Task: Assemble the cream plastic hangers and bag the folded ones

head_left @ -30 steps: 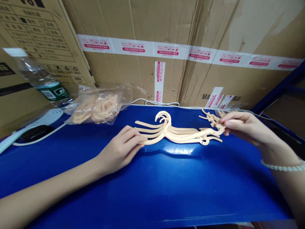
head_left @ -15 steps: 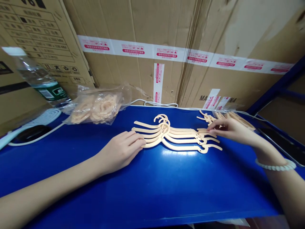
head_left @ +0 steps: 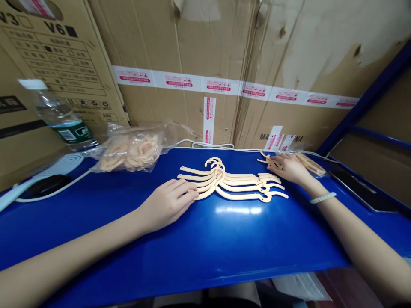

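Several cream plastic hangers [head_left: 239, 196] lie fanned in a row on the blue table, their hooks overlapping in the middle. Small curved pieces join their right ends. My left hand [head_left: 170, 201] is closed on the left end of the nearest hanger, fingertips over the arm. Beyond the row's right end, my right hand [head_left: 290, 167] reaches over a small pile of loose curved pieces [head_left: 265, 158]. Its fingers are bent and slightly apart over them, with the tips partly hidden. No lifted piece shows in it.
A clear bag of cream parts [head_left: 135, 149] lies at the back left beside a water bottle [head_left: 66, 124]. Another bag of long parts [head_left: 310, 164] and a dark phone-like slab [head_left: 362, 190] are at right. A white cable [head_left: 215, 147] runs along the cardboard boxes [head_left: 180, 115].
My right hand has moved from the hangers' right ends back to the pile of loose curved pieces. My left hand stays on the nearest hanger. The camera view has shifted slightly.
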{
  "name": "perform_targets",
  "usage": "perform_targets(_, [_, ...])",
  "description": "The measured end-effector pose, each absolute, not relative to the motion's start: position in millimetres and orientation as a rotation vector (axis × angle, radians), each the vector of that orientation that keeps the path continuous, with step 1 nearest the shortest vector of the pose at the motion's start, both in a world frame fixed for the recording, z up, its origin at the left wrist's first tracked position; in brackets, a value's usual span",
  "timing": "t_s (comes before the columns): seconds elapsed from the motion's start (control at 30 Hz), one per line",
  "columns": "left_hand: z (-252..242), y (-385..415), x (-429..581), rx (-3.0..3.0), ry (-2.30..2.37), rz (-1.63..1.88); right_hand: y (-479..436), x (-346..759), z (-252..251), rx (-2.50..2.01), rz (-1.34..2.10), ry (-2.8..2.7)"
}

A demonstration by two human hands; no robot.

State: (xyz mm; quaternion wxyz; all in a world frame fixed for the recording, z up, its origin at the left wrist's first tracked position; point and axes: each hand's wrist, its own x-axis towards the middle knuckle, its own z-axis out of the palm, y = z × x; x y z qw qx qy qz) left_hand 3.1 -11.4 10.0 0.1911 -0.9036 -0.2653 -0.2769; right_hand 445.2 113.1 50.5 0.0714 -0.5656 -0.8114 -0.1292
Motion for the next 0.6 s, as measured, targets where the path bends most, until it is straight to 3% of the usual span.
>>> perform_targets(0.23, [7.7, -10.6, 0.3, -2.549, -0.719, -0.781, 107.8, 433.8, 61.8, -1.900, -0.443, -2.366])
perform_targets(0.6, [5.2, -9.1, -2.0, -2.545, -0.720, -0.751, 143.4, 408.4, 85.7, -2.433, -0.141, -2.229])
